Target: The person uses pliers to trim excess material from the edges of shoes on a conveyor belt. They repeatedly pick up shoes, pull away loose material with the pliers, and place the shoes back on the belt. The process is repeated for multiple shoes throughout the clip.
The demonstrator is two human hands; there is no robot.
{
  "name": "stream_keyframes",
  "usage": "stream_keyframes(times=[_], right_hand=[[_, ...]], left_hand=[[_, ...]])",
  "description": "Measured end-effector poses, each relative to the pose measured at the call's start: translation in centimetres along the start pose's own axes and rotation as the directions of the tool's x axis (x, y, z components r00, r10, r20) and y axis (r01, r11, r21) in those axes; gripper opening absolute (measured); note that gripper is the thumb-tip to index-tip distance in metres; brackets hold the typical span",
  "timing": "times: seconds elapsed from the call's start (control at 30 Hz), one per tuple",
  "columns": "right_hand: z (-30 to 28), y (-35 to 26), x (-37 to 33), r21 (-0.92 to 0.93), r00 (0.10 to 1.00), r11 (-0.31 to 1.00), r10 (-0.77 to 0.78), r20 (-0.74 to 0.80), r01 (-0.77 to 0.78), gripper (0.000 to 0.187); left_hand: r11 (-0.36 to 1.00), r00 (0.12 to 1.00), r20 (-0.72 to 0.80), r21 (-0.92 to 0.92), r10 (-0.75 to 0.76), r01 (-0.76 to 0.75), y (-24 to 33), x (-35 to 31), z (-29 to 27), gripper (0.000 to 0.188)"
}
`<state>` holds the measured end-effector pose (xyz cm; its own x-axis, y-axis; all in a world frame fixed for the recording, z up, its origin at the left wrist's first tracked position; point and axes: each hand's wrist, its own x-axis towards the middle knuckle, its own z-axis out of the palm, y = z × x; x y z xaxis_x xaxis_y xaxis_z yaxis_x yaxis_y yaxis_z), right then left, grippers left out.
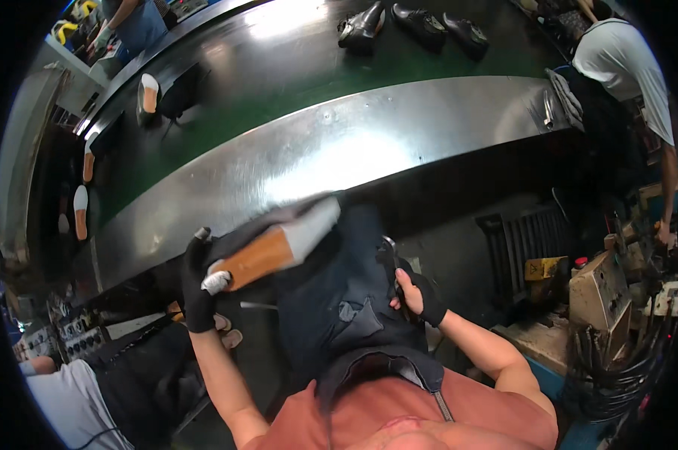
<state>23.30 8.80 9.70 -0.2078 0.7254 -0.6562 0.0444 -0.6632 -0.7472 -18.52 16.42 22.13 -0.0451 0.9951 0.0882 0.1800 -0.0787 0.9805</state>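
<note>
Above my lap, my left hand (201,279), in a dark glove with white-wrapped fingertips, grips an unfinished shoe (260,259) by one end. Its underside is turned up, brown near my hand and white toward the far end; the white end is smeared by motion. My right hand (423,295), in a dark fingerless glove, is closed around a dark hand tool (393,271) with a shiny metal tip. The tool stays apart from the shoe, over my right thigh. Its exact kind is hard to make out.
A bare-metal ledge (331,150) borders the dark green belt (279,90). Several black shoes (421,26) and sole-up shoes (148,97) lie there. A control box (600,289) and dark crate (530,240) stand right. Co-workers are on the left (84,401) and right (627,60).
</note>
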Motion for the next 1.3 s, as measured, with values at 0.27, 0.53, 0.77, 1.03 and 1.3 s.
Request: stream_keyframes(times=[0.27, 0.53, 0.77, 1.03, 1.3], right_hand=[[2.0, -5.1, -5.8, -0.058, 0.986, 0.988, -0.150, -0.066, 0.146, 0.056], [6.6, -7.1, -6.4, -0.058, 0.974, 0.992, -0.095, 0.208, 0.109, 0.046], [7.0, -7.1, 0.3, 0.224, 0.891, 0.975, -0.100, 0.442, -0.002, 0.047], [9.2, -5.9, -1.1, -0.214, 0.924, 0.901, -0.351, 0.152, 0.378, 0.040], [7.7, -1.3, -3.8, -0.505, 0.689, 0.471, -0.543, 0.480, 0.723, 0.027]], left_hand=[[0.846, 0.896, 0.240, 0.308, 0.374, -0.435, 2.1, -1.5, 12.7, 0.043], [0.978, 0.940, 0.284, 0.039, 0.187, -0.206, -2.5, 4.4, 15.4, 0.034], [0.858, 0.969, 0.239, -0.482, -0.067, 0.178, -1.9, 2.6, 17.1, 0.070], [0.951, 0.968, 0.173, -0.283, 0.182, -0.128, -3.0, 2.5, 17.7, 0.067], [0.832, 0.995, -0.065, -0.553, -0.077, 0.028, -3.2, -4.6, 15.9, 0.057]])
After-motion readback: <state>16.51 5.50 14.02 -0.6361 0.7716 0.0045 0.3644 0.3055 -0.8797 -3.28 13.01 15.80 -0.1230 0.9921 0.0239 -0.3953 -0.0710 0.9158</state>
